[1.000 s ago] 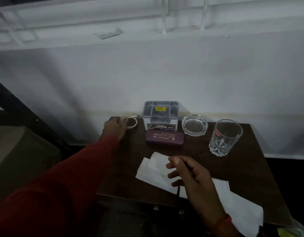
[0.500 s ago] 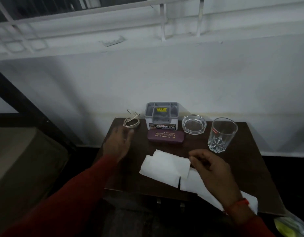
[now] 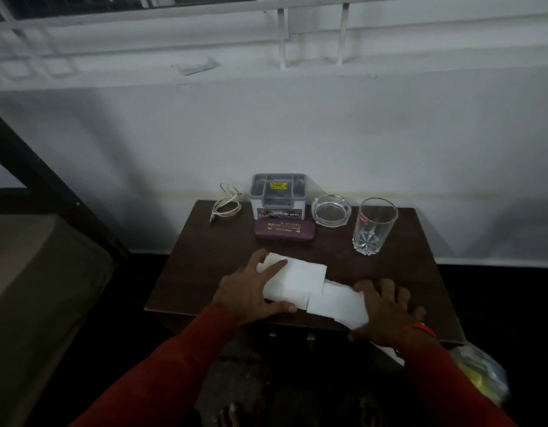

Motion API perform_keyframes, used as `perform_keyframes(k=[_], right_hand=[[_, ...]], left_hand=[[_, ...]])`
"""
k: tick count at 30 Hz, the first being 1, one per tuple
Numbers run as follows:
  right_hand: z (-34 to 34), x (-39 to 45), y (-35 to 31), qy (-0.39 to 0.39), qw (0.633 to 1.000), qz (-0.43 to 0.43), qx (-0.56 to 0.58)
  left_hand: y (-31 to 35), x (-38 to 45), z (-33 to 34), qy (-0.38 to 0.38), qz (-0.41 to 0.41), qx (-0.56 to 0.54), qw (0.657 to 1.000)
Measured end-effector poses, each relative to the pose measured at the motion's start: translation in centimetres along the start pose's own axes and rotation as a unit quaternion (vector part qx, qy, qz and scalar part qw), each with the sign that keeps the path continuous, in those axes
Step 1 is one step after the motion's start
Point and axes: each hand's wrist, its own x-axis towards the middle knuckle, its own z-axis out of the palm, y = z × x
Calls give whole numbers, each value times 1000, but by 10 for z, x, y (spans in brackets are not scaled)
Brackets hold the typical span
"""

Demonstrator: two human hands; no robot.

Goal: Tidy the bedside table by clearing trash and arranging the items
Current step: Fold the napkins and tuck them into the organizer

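Two white paper sheets lie near the front edge of the dark wooden bedside table (image 3: pixel 405 272). My left hand (image 3: pixel 251 292) rests with spread fingers on the left paper (image 3: pixel 300 282), thumb along its front edge. My right hand (image 3: pixel 386 312) lies flat with spread fingers over the right end of the right paper (image 3: pixel 334 302). At the back stand a coiled white cable (image 3: pixel 225 206), a grey lidded box (image 3: pixel 278 195), a maroon spectacle case (image 3: pixel 284 229), a glass ashtray (image 3: pixel 330 210) and a clear drinking glass (image 3: pixel 373 224).
A white wall and a window sill rise behind the table. A dark bed frame and a mattress (image 3: pixel 35 272) stand to the left. A bag with something yellow-green (image 3: pixel 479 377) sits low at the right. The floor around is dark.
My left hand left the cable at the back left corner and came down onto the left paper. My right hand moved right and settled onto the right paper.
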Motion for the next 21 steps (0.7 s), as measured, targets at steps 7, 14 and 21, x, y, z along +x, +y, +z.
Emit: perform_keyframes(k=[7,14,21], right_hand=[[4,2,-2,29,998,-53,-4],[2,8,-1,-1,997,-77,-19],[-4,13,4,88,992,-71,56]], left_hand=[[12,-3,-1,-67,46,60,995],[2,-3,0,-100,66,51,992],[-3,-4,3,-48,82,-29,995]])
